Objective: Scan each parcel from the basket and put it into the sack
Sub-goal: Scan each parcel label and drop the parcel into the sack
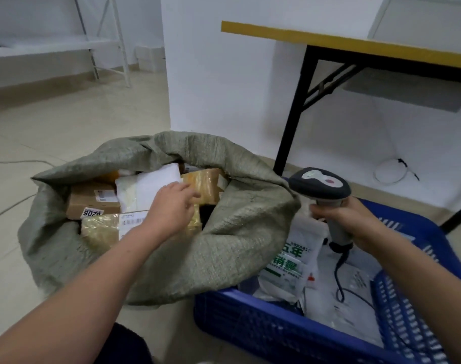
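While my left grip (171,208) hangs spread and empty over the woven sack (224,245), already crowded with parcels (92,200), my right grip (355,222) curls round the barcode scanner (320,186) above the blue basket (250,319). Several poly mailers (290,264) lie there, so I judge plenty remains.

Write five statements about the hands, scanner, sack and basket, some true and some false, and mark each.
1. The right hand holds the scanner. True.
2. The left hand is inside the blue basket. False: it reaches over the boxes in the sack.
3. The sack holds several parcels. True.
4. The basket is empty. False: white mailers lie in it.
5. The scanner is cordless. False: a dark cable runs from its handle.
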